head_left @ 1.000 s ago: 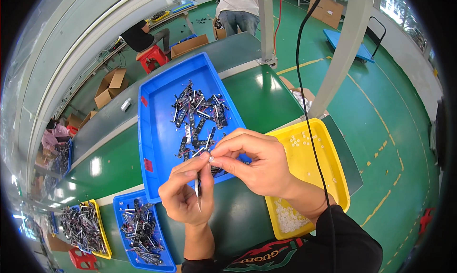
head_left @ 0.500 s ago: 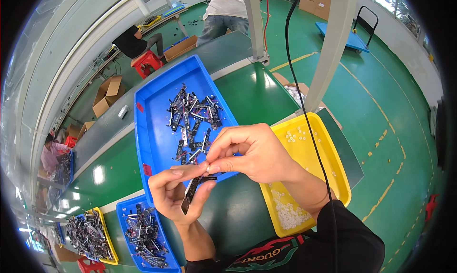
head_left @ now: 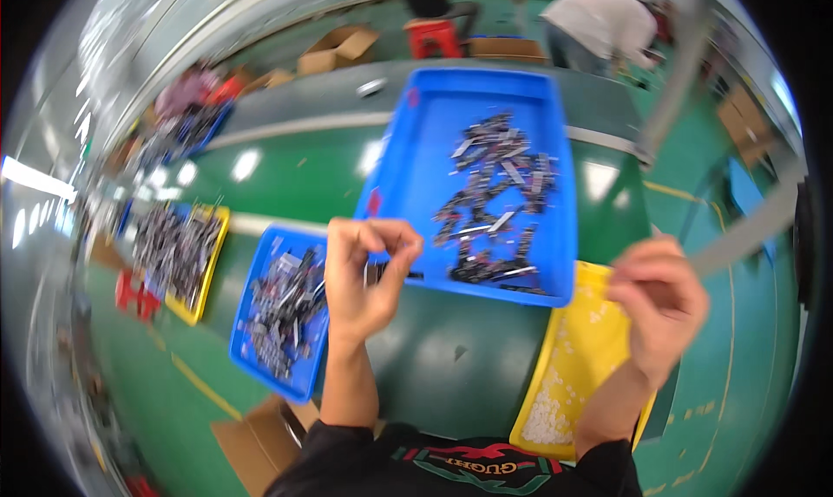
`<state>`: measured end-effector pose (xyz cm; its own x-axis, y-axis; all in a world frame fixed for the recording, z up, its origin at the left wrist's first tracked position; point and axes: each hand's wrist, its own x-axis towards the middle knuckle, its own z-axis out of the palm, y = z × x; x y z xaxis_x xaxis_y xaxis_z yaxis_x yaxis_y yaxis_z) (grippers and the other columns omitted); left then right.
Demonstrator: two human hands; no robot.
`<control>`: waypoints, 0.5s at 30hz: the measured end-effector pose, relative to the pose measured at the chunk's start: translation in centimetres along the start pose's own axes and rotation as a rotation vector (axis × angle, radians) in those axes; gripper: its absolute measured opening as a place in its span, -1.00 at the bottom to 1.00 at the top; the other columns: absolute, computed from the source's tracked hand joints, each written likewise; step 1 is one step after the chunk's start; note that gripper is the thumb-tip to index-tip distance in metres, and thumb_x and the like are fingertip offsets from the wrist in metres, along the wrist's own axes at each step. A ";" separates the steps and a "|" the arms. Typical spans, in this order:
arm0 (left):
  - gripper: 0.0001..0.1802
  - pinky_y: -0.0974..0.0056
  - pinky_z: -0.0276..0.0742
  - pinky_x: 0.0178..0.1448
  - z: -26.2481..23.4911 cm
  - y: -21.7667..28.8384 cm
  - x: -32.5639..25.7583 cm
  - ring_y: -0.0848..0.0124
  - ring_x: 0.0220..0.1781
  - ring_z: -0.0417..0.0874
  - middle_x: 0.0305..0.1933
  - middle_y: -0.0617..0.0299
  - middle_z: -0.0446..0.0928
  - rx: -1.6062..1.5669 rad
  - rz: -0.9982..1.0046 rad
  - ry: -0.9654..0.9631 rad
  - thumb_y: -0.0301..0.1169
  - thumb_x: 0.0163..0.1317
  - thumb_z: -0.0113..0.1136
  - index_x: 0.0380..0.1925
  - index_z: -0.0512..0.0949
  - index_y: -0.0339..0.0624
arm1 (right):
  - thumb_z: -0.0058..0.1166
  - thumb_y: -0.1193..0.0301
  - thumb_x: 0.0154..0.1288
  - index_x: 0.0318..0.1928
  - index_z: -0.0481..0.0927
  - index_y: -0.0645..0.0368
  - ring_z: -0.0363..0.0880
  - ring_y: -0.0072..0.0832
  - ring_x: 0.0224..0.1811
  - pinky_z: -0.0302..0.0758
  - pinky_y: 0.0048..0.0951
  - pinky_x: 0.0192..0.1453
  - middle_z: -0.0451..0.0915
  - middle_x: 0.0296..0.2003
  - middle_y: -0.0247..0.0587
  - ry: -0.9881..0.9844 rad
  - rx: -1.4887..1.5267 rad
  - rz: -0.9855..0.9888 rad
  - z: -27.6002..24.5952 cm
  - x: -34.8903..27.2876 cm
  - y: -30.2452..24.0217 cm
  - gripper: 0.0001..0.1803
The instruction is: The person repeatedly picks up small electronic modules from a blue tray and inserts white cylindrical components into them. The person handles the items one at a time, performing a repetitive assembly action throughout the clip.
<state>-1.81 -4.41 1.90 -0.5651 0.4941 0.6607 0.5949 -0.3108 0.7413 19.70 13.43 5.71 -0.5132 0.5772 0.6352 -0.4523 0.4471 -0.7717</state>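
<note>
My left hand [head_left: 369, 276] is closed with thumb and fingers round a small black strip-shaped part [head_left: 375, 273], most of which the fingers hide. It hovers just in front of a large blue tray [head_left: 568, 237], where a heap of black and silver strip parts [head_left: 499, 193] lies. My right hand [head_left: 664, 306] is raised over the far right part of a yellow tray [head_left: 536, 393], fingers curled and smeared by motion; whether it holds anything cannot be seen. Small white ring-like pieces [head_left: 548, 419] lie in the yellow tray, mostly heaped at its near end.
Left of my left arm stands a smaller blue tray [head_left: 247, 349] full of strip parts, and beyond it a yellow-rimmed tray [head_left: 208, 280] of the same. A cardboard box [head_left: 260, 441] is at the lower left. Other people work behind the bench, one in white [head_left: 599, 20].
My hands were together at the strip part with a tiny white piece; now they are apart, the right moved right over the yellow tray. The view has swung left.
</note>
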 end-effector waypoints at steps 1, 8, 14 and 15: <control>-0.58 0.38 0.48 -0.21 -1.9 -0.5 -0.4 0.45 -0.36 0.52 -0.33 0.04 0.56 0.111 -0.029 0.026 -0.74 0.09 0.22 -0.24 0.19 -0.18 | 0.25 0.74 -0.01 -0.29 0.56 0.33 0.52 -0.42 -0.39 0.52 -0.54 -0.32 0.51 -0.33 -0.08 -0.010 -0.004 -0.040 -0.9 -0.2 0.4 -0.77; -0.72 0.08 0.50 -0.18 -13.6 -3.6 -3.5 0.07 -0.28 0.62 -0.37 0.05 0.59 1.099 -0.292 0.200 -0.61 0.07 0.21 -0.20 0.41 -0.22 | 0.17 0.58 0.20 -0.20 0.51 0.26 0.35 -0.55 -0.42 0.31 -0.63 -0.41 0.39 -0.31 -0.19 -0.050 -0.065 -0.067 -3.4 -1.0 1.4 -0.83; -0.69 0.02 0.50 -0.16 -16.5 -6.1 -5.3 -0.01 -0.26 0.61 -0.39 0.01 0.57 1.208 -0.423 0.164 -0.57 0.09 0.20 -0.15 0.39 -0.21 | 0.13 0.59 0.24 -0.15 0.53 0.26 0.36 -0.55 -0.36 0.30 -0.62 -0.35 0.42 -0.27 -0.19 -0.098 -0.118 -0.030 -2.8 -0.7 2.1 -0.84; -0.67 0.02 0.50 -0.16 -16.8 -6.4 -4.8 -0.01 -0.25 0.61 -0.38 -0.01 0.57 1.234 -0.431 0.137 -0.55 0.09 0.20 -0.13 0.38 -0.20 | 0.12 0.60 0.24 -0.15 0.53 0.26 0.37 -0.54 -0.35 0.31 -0.62 -0.35 0.42 -0.26 -0.18 -0.091 -0.121 -0.027 -2.9 -0.8 2.0 -0.84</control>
<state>-12.52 -18.45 -3.96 -0.8494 0.2582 0.4602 0.4398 0.8282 0.3473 21.34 15.83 3.54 -0.5685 0.5023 0.6515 -0.3784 0.5435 -0.7493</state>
